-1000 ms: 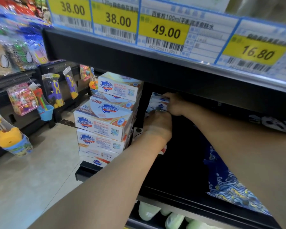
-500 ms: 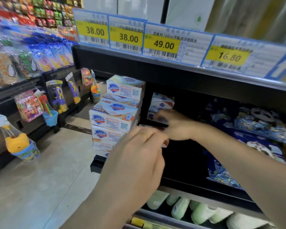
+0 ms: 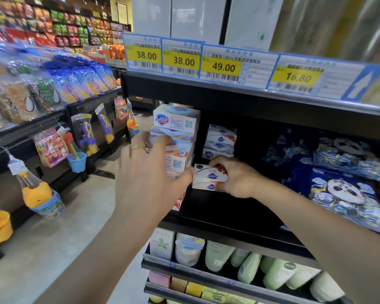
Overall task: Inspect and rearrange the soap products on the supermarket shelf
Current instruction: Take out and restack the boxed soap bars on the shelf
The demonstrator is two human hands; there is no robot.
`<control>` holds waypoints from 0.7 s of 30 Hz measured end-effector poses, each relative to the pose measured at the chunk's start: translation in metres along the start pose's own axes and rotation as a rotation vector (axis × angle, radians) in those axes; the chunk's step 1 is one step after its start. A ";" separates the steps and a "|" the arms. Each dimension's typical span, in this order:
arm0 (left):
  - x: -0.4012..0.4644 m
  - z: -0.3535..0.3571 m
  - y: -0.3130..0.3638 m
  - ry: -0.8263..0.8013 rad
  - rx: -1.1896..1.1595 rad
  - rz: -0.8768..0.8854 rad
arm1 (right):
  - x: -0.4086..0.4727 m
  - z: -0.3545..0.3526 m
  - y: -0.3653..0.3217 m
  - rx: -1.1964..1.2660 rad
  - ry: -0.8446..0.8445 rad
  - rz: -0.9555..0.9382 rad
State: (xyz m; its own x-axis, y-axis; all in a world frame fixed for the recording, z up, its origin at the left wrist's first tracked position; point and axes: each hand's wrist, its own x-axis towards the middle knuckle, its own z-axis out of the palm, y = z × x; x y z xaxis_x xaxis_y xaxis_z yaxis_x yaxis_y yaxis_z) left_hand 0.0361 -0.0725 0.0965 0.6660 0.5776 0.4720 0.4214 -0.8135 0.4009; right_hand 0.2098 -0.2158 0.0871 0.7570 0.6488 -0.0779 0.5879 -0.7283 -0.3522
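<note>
The right hand (image 3: 235, 178) is curled round a single white Safeguard soap box (image 3: 208, 177), fingers over its top edge and thumb beneath, holding it just above the black shelf (image 3: 228, 211) in front of a short stack of like boxes (image 3: 219, 141). The left hand (image 3: 149, 183) is spread wide, fingers straight and apart, a gold ring (image 3: 138, 147) on one finger; it holds nothing, its fingertips lying over the tall stack of Safeguard multipacks (image 3: 176, 137) at the shelf's left end, its thumb tip close beside the held box. Motion blur makes it unclear whether they touch. The hand hides the lower packs of that stack. Only "Safeguard" reads on the packs; the finer print is too small. Price tags (image 3: 222, 64) above show 38.00, 38.00, 49.00 and 16.80, one reading "100ml". Dark blue panda-printed packages (image 3: 342, 189) lie to the right, partly cut off. Pale green bottles (image 3: 250, 266) sit on the shelf below.
</note>
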 end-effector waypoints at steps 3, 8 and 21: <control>0.001 0.004 0.004 0.070 -0.099 -0.012 | -0.004 -0.007 0.001 -0.022 0.026 -0.003; -0.017 0.004 0.016 0.180 -0.213 0.066 | -0.005 -0.035 0.002 -0.069 0.077 0.021; -0.069 0.060 0.085 -0.074 -0.234 0.206 | 0.040 -0.069 0.022 0.023 0.151 0.035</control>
State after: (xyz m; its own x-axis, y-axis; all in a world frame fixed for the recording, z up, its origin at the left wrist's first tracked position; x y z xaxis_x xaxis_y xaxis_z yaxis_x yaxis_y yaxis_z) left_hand 0.0632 -0.1862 0.0506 0.7691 0.3890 0.5071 0.1257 -0.8700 0.4767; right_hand 0.2730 -0.2210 0.1410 0.8119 0.5817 0.0500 0.5555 -0.7433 -0.3727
